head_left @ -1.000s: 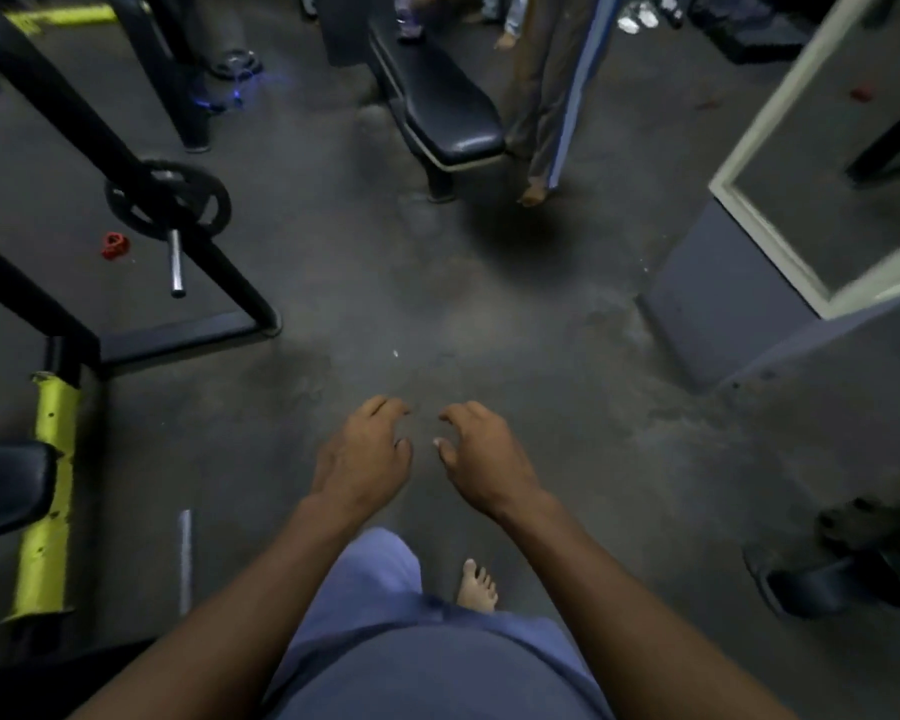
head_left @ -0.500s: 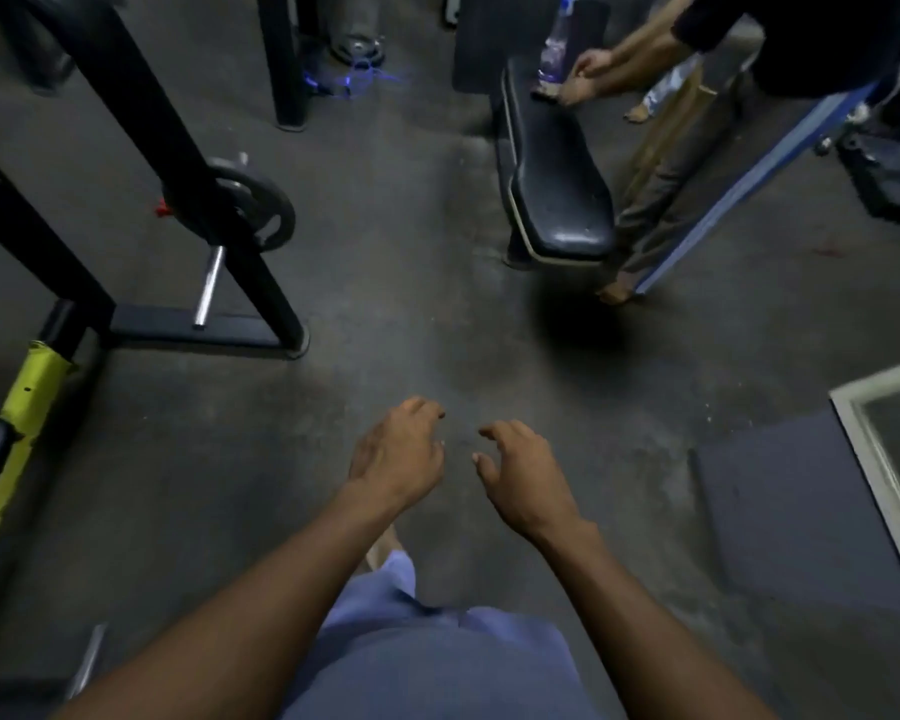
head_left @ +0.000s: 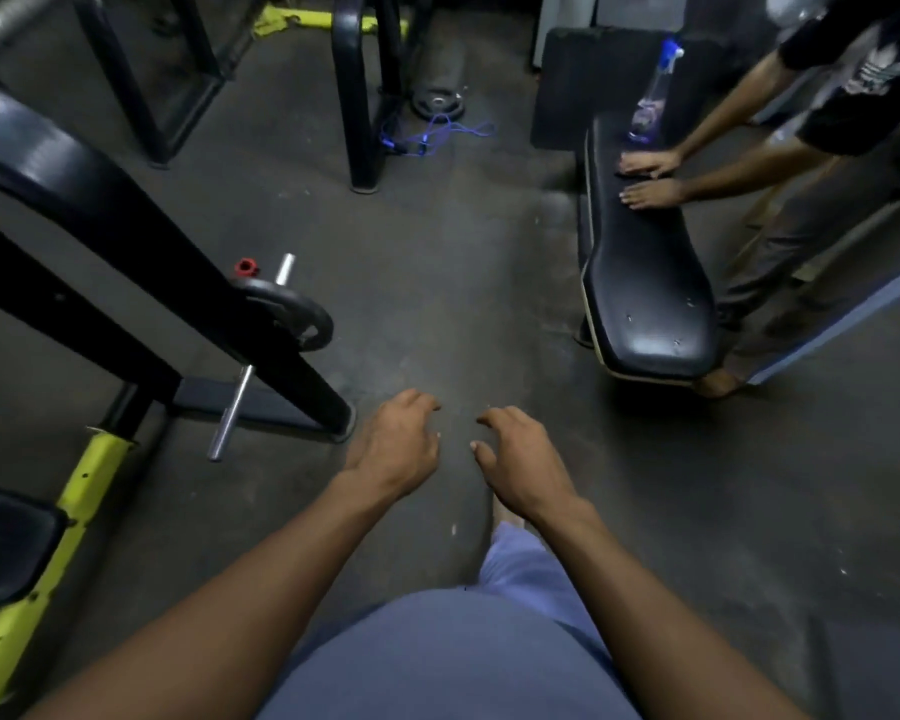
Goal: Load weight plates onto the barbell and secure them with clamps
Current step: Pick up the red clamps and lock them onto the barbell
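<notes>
Head view: we hold our left hand [head_left: 393,449] and right hand [head_left: 520,467] out over the dark gym floor [head_left: 463,304], fingers loosely spread, gripping nothing. At left the barbell [head_left: 232,407] slants from near-left to far-right, partly hidden behind the black rack post [head_left: 141,241]. One weight plate [head_left: 294,314] sits on it; a red clamp [head_left: 244,266] lies beyond. Another plate [head_left: 437,103] lies far off, dim.

Floor [head_left: 489,314]: plate [head_left: 437,102], blue cord [head_left: 437,133].
</notes>
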